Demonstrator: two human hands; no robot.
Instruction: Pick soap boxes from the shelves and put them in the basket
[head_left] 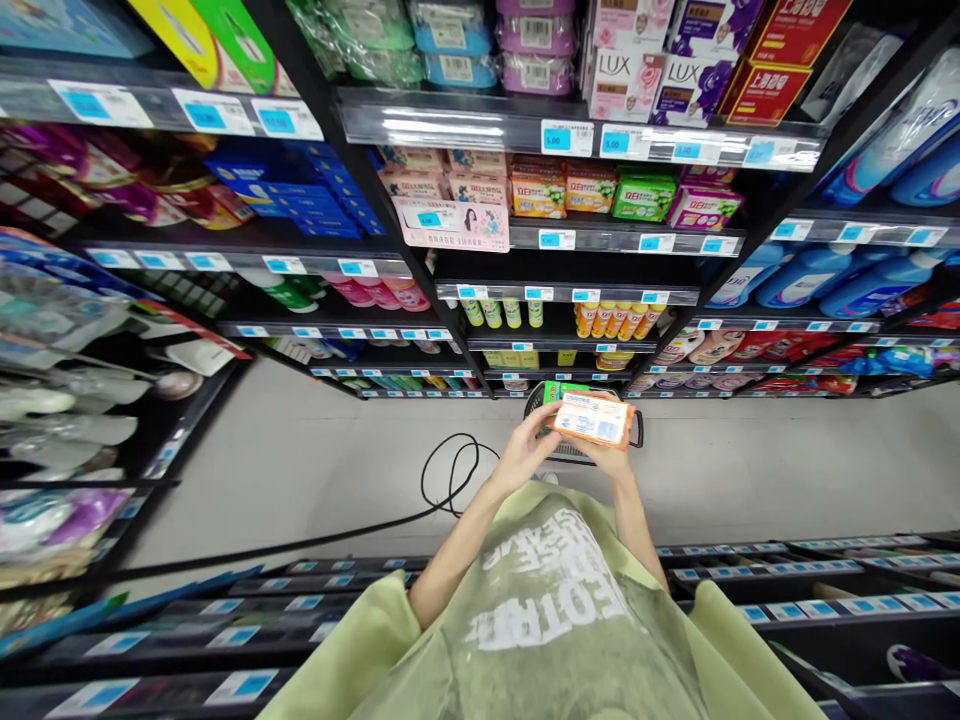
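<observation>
The left hand [524, 446] is closed on the left end of the orange-and-white pack [592, 418], fingers and thumb at its edge. The pack is in midair near the shelf's [720, 393] bottom edge, over the basket [571, 453], where a green pack [564, 389] shows beyond it. Its long axis runs left to right—the right end slightly closer to the body. The right hand [609, 458] supports it from the near side, fingers mostly hidden underneath—both hands touch it, neither nearer.
</observation>
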